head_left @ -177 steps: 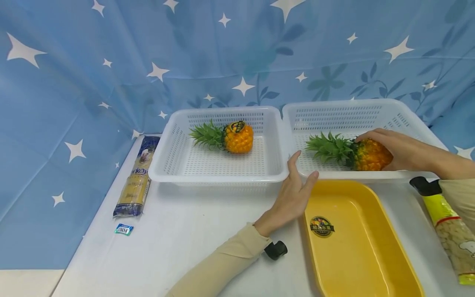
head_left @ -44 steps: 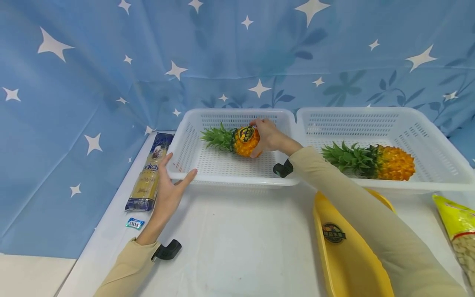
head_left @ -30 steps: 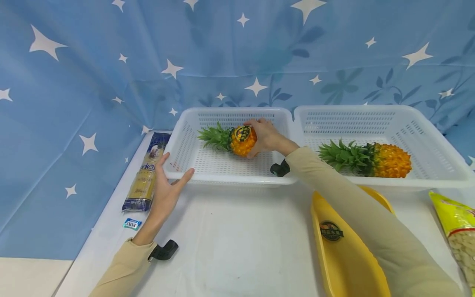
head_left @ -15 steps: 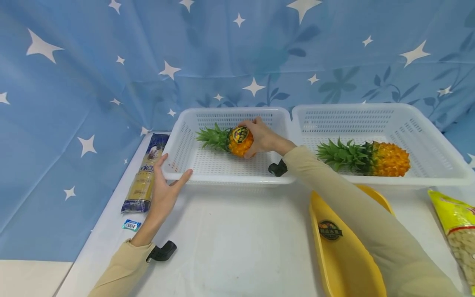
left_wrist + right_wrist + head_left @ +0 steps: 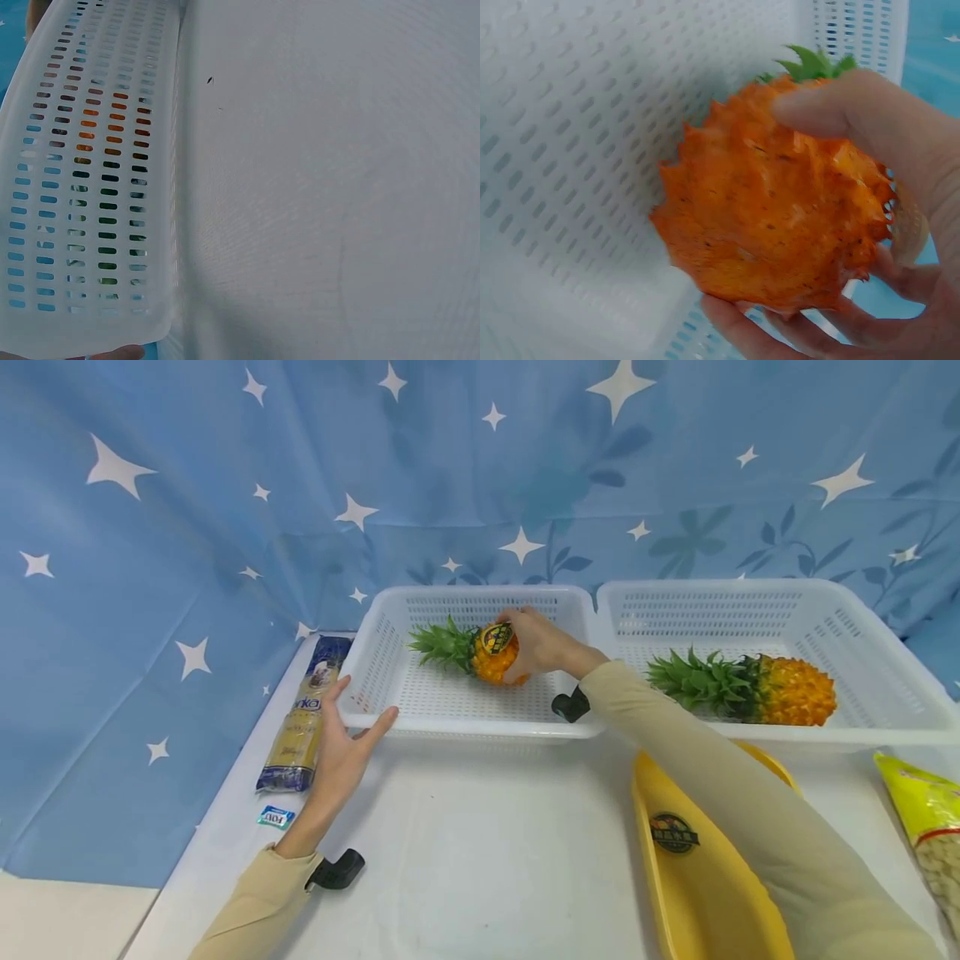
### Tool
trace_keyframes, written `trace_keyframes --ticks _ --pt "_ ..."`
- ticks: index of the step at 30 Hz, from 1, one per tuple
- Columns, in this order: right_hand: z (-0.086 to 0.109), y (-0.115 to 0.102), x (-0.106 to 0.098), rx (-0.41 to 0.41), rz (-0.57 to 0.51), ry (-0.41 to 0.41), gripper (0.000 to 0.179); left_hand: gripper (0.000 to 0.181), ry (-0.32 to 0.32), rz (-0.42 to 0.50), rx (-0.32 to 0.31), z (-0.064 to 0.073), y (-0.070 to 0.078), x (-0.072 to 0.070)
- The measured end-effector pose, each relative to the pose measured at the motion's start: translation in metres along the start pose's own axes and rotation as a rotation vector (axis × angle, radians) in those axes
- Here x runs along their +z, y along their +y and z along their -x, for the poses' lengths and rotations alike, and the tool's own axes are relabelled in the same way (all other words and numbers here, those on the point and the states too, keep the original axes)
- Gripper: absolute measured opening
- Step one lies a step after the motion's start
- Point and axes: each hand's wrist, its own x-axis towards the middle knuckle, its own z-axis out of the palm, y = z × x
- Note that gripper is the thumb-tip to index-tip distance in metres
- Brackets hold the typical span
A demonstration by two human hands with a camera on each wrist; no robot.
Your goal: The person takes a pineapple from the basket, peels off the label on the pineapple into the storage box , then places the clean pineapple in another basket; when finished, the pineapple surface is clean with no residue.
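Observation:
In the head view my right hand (image 5: 546, 645) reaches into the left white plastic basket (image 5: 465, 724) and grips the orange body of a small pineapple (image 5: 489, 670). It lies on its side, leaves to the left, with a black-and-gold label on top. The right wrist view shows thumb and fingers curled round the pineapple's spiky end (image 5: 765, 217). My left hand (image 5: 341, 764) is at that basket's front left corner, index finger and thumb spread along its sides. A fingertip (image 5: 124, 352) shows below the basket wall (image 5: 161, 225) in the left wrist view.
A second white basket (image 5: 825, 737) to the right holds another pineapple (image 5: 795, 691). A yellow tray (image 5: 675, 893) stands in front, partly under my right sleeve. A blue-and-gold packet (image 5: 300, 727) and a small blue-green sachet (image 5: 276, 817) lie left; a yellow bag (image 5: 926, 814) lies right.
Since the earliest frame, my right hand has moved from the right basket's pineapple to the left one's. My left hand has shifted to the left basket's other front corner. Recently little has moved.

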Motion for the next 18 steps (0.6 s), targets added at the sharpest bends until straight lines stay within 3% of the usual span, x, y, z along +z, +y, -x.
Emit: trace_keyframes --ticks 8,18 --pt "0.017 -0.003 -0.018 -0.029 -0.018 0.005 0.089 0.087 -0.006 -0.021 -0.028 0.004 0.002 0.002" --pt "0.059 -0.018 -0.064 -0.160 -0.067 0.166 0.090 0.087 -0.007 -0.028 -0.020 0.002 0.002 0.002"
